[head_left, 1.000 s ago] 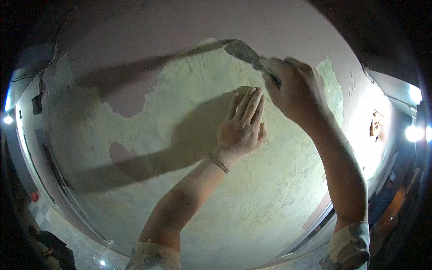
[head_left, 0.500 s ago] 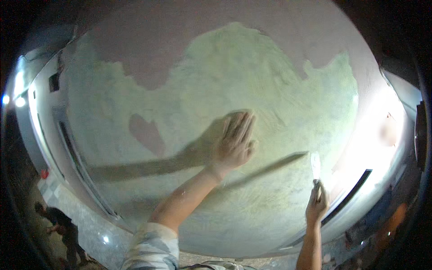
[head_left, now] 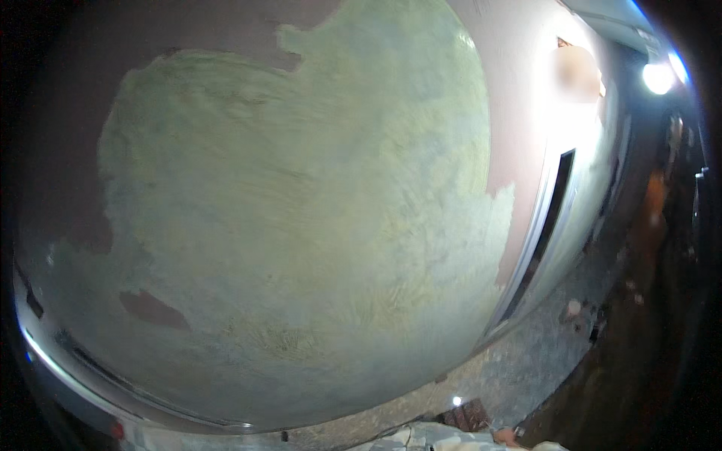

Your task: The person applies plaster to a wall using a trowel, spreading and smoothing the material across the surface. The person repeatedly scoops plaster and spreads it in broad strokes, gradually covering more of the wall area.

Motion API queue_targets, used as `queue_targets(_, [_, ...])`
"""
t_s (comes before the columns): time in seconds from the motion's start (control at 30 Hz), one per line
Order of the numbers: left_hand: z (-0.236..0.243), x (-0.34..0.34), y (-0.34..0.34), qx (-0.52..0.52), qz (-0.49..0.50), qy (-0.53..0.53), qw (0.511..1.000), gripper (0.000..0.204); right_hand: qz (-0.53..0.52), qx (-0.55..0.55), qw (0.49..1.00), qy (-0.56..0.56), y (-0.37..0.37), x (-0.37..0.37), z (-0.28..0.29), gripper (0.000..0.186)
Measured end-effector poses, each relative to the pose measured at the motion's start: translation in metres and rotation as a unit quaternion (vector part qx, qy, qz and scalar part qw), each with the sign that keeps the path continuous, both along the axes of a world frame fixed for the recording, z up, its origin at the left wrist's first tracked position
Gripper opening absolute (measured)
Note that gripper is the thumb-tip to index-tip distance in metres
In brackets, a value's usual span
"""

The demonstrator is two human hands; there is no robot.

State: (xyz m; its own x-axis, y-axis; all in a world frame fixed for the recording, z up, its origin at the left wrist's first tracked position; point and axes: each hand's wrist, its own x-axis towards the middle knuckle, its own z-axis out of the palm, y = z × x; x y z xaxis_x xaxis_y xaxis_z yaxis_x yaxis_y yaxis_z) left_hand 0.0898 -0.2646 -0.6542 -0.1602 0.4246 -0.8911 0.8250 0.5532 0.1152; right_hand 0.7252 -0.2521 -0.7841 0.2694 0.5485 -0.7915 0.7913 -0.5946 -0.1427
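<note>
A broad patch of pale green, putty-like coating [head_left: 316, 180] covers most of the wall in front of me. Its outline is wavy, and faint swirling smears mark its surface. Around it the mauve wall [head_left: 60, 135] shows bare, with one small mauve island [head_left: 154, 310] left inside the coating at lower left. At the bottom edge, next to patterned cloth of my clothing [head_left: 425, 436], a small bit of skin shows, seemingly of my right hand [head_left: 507, 436]; its fingers are unclear. My left hand is out of the picture, and the putty knife cannot be seen.
Right of the coating, a long dark slot [head_left: 553, 203] runs in a pale frame. A bright lamp [head_left: 658, 78] glares at upper right. Grey floor [head_left: 519, 376] curves below the wall, with a reddish-brown gridded object [head_left: 468, 415] near the bottom edge.
My view has swung to the right along the wall and tilted. My left hand, which lay on the coating, has left the picture; my right hand and its putty knife are off the wall.
</note>
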Motion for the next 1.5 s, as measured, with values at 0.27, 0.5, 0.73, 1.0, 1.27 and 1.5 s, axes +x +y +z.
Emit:
queue_targets(0.27, [0.108,0.046,0.080,0.244,-0.063,0.059,0.966,0.042,-0.048,0.066,0.996,-0.037,-0.005,-0.004,-0.027,0.057])
queue_targets(0.5, [0.320,0.091,0.207,0.814,-0.180,0.067,0.548,0.037,-0.133,0.230,0.957,0.120,0.120,-0.144,0.067,0.062])
queue_targets(0.73, [0.596,0.078,0.270,0.854,-0.239,0.324,0.330,0.067,-0.126,0.222,0.936,0.242,0.160,-0.180,0.131,0.060])
queue_targets(1.0, [0.762,0.094,0.316,0.830,-0.182,0.476,0.227,0.081,-0.325,0.324,0.767,0.450,0.203,-0.170,0.192,0.031])
queue_targets(1.27, [0.742,0.150,0.325,0.768,-0.297,0.473,0.312,0.089,-0.165,0.586,0.601,0.518,0.284,-0.166,0.392,0.016])
queue_targets(1.5, [0.790,0.056,0.287,0.848,-0.066,0.491,0.187,0.074,0.190,0.793,0.531,0.230,0.300,-0.170,0.636,0.046])
